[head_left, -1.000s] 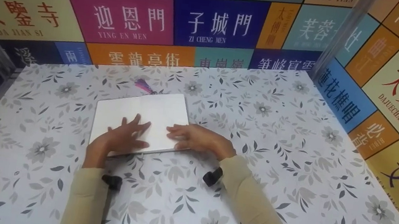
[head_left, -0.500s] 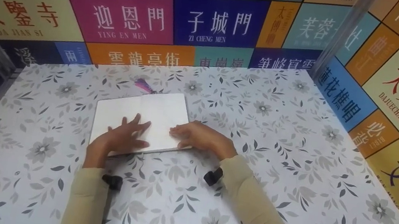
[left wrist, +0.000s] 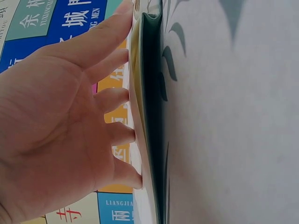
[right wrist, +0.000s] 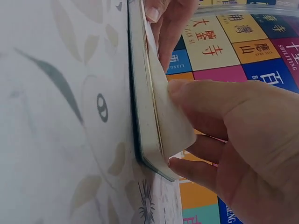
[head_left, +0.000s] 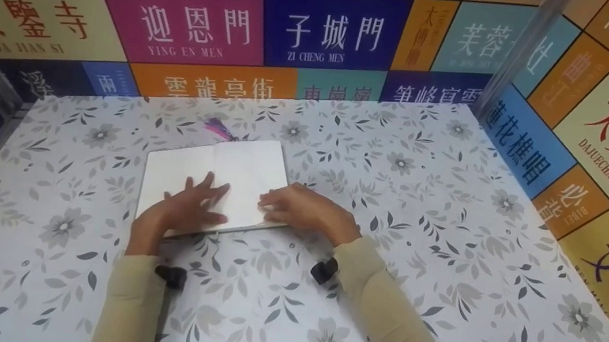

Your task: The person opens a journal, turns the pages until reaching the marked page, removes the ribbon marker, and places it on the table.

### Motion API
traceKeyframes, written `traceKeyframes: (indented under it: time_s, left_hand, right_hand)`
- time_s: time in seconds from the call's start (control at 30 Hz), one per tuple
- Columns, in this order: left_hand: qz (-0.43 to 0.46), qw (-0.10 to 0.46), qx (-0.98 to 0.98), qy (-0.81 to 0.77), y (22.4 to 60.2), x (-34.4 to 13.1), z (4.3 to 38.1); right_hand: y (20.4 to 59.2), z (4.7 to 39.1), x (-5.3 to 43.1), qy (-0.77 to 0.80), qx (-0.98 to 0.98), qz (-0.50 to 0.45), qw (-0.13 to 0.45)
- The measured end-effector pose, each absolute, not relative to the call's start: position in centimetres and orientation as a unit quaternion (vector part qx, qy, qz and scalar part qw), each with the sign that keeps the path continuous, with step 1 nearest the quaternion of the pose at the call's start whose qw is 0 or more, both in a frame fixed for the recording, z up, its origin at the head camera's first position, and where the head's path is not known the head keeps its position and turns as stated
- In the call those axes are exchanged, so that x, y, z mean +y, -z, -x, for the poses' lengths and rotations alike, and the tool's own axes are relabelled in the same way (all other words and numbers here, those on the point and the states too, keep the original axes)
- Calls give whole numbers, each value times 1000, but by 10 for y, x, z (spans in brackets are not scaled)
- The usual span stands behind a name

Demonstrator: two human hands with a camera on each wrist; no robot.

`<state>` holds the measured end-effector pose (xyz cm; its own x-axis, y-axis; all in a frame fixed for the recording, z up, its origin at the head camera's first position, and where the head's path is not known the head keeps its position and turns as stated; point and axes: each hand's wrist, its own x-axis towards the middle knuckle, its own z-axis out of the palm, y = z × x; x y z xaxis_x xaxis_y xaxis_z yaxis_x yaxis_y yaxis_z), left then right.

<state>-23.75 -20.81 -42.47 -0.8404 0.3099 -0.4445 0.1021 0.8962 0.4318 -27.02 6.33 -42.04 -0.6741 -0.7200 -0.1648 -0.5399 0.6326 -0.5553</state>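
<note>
A notebook [head_left: 249, 170] lies spread flat with blank white pages and a dark green cover, whose edge [left wrist: 154, 93] shows in the left wrist view. My left hand [head_left: 183, 208] rests on the left page with its fingers spread, their tips touching the paper. At the right page's outer edge, my right hand [head_left: 305, 209] has its fingers bent. Seen from the right wrist, a page [right wrist: 173, 121] curls up off the stack, pinched between the thumb and the fingers behind it. A pink and purple tassel [head_left: 219, 128] sticks out past the notebook's far edge.
The notebook lies on a table [head_left: 393, 205] covered with a white leaf-and-flower print. Colourful panels with Chinese lettering [head_left: 333, 32] rise behind and to the right. A clear corner post [head_left: 519, 52] stands at the back right.
My right hand has drawn slightly to the right and its fingers have bent more at the page edge. The left hand has stayed in place on the left page.
</note>
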Motion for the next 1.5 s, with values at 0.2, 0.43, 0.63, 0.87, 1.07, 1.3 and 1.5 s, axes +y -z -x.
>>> traceKeyframes:
  time_s: [0.2,0.43,0.63,0.87,1.07,1.3,1.5]
  left_hand:
    - [-95,266,939,-198,425,-209,238]
    - [-93,269,935,-210,425,-210,238]
    - [-97,262,936,-216,424,-211,239]
    - [-93,263,933,-226,425,-211,240]
    - [-96,263,932,-229,427,-213,239]
    - [-90,267,931,-233,427,-212,239]
    - [-92,271,931,-226,425,-209,240]
  right_hand:
    - [423,262,57,153,901,343,217]
    - [416,258,51,96,906,341,233]
    - [413,258,55,142,908,317,233]
    - [414,259,59,179,907,315,216]
    - [415,261,64,180,909,315,203]
    - [422,271,65,245,906,315,138]
    - [427,277,64,351,888,281,95]
